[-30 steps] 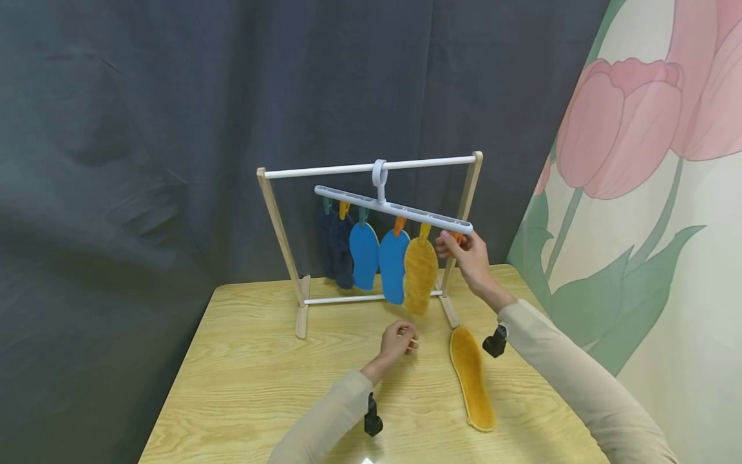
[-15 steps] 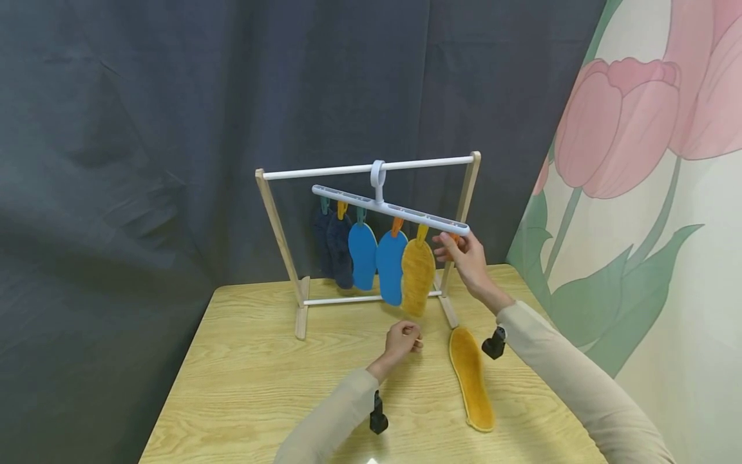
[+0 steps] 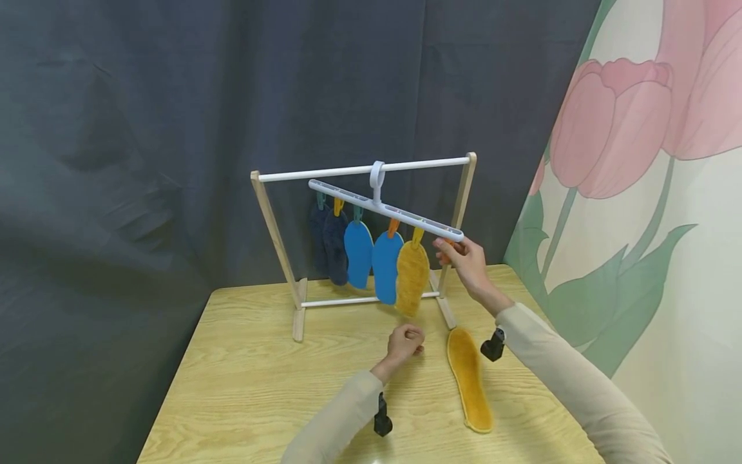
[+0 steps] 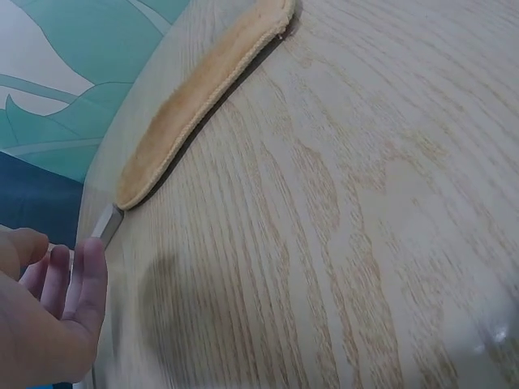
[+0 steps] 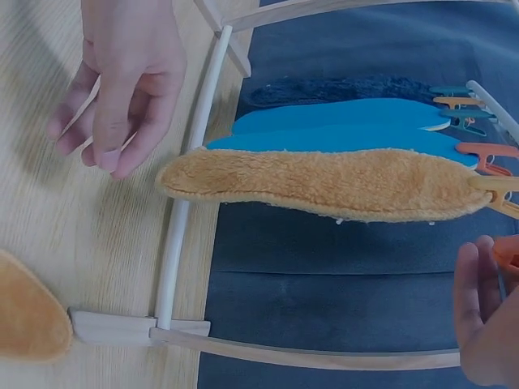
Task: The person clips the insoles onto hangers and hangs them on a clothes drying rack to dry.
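At the right end of a pale clip hanger (image 3: 400,214), my right hand (image 3: 468,265) pinches an orange clothespin (image 5: 508,251). Beside it a fuzzy yellow insole (image 3: 412,277) hangs from a yellow clothespin (image 3: 417,236). Farther left hang two blue-faced insoles (image 3: 386,267) and two dark navy ones (image 3: 335,248), each from a clothespin. My left hand (image 3: 404,341) hovers low over the table below them, fingers loosely curled, holding nothing. Another yellow insole (image 3: 469,380) lies on the table, fuzzy side up, to the right of my left hand.
The hanger's hook loops over the top white rod (image 3: 319,173) of a wooden-legged rack (image 3: 272,235). This rack stands near the far edge of the wooden table (image 3: 243,386). Behind is a dark curtain (image 3: 174,129); a tulip-painted wall (image 3: 614,129) rises at the right.
The hanger's right end has come down and slightly left with my right hand, and its left end has tipped up. My left hand has shifted slightly right.
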A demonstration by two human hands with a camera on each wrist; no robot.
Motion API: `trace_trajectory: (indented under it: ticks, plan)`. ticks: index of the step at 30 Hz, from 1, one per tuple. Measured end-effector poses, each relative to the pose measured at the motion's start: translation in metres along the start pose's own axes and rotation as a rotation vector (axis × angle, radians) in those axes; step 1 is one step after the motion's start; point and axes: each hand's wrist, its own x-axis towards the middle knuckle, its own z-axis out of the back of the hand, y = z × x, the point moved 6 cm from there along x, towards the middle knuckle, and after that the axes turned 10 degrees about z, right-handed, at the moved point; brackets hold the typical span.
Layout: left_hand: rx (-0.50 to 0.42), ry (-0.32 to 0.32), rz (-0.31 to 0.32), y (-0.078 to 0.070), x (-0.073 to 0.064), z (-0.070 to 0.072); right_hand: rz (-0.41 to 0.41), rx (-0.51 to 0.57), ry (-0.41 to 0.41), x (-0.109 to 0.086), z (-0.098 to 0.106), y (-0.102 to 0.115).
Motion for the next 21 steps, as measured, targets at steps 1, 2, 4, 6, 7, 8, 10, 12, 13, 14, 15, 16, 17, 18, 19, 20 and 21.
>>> trace_trajectory:
  ticks: [1,2,4,6,7,8,10,12,13,14,15,16,17,18,19,20,21]
  plan:
    - [0.004,-0.002,0.006,0.001,0.001,0.000,-0.009,-0.009,-0.007,0.000,0.001,-0.001]
    - [0.012,-0.004,0.010,0.002,0.001,-0.001,-0.017,-0.021,-0.013,0.000,0.001,-0.002]
    - [0.036,-0.006,0.007,0.005,0.002,-0.003,-0.032,-0.028,-0.027,0.000,0.002,-0.003]
    - [0.057,-0.003,0.022,0.008,0.002,-0.006,-0.044,-0.025,-0.034,-0.001,0.001,-0.004]
    - [0.073,0.005,0.023,0.009,0.003,-0.009,-0.050,-0.024,-0.035,-0.001,0.001,-0.004]
    - [0.092,0.012,0.025,0.011,0.003,-0.013,-0.058,-0.024,-0.034,-0.001,0.002,-0.005]
    - [0.108,0.028,0.043,0.014,0.002,-0.020,-0.073,-0.023,-0.030,-0.001,0.002,-0.005]
    - [0.117,0.043,0.053,0.017,0.001,-0.027,-0.084,-0.041,-0.017,-0.001,0.001,-0.006]
    - [0.123,0.048,0.049,0.017,0.000,-0.030,-0.090,-0.050,-0.014,-0.001,0.001,-0.006]
    - [0.124,0.052,0.049,0.018,0.000,-0.033,-0.095,-0.063,-0.008,-0.001,0.001,-0.007]
    - [0.124,0.053,0.046,0.018,-0.001,-0.035,-0.096,-0.073,-0.003,-0.001,0.001,-0.007]
    - [0.128,0.053,0.039,0.018,-0.001,-0.038,-0.095,-0.089,0.006,0.000,0.001,-0.007]
    - [0.135,0.052,0.031,0.018,-0.001,-0.040,-0.096,-0.099,0.008,0.000,0.001,-0.008]
    - [0.138,0.049,0.023,0.017,-0.001,-0.042,-0.096,-0.106,0.009,0.001,0.002,-0.008]
    - [0.140,0.042,0.021,0.018,0.000,-0.044,-0.097,-0.113,0.009,0.002,0.003,-0.008]
    - [0.137,0.038,0.022,0.018,0.001,-0.046,-0.097,-0.118,0.009,0.003,0.003,-0.008]
    - [0.132,0.033,0.024,0.018,0.002,-0.048,-0.095,-0.122,0.011,0.003,0.004,-0.008]
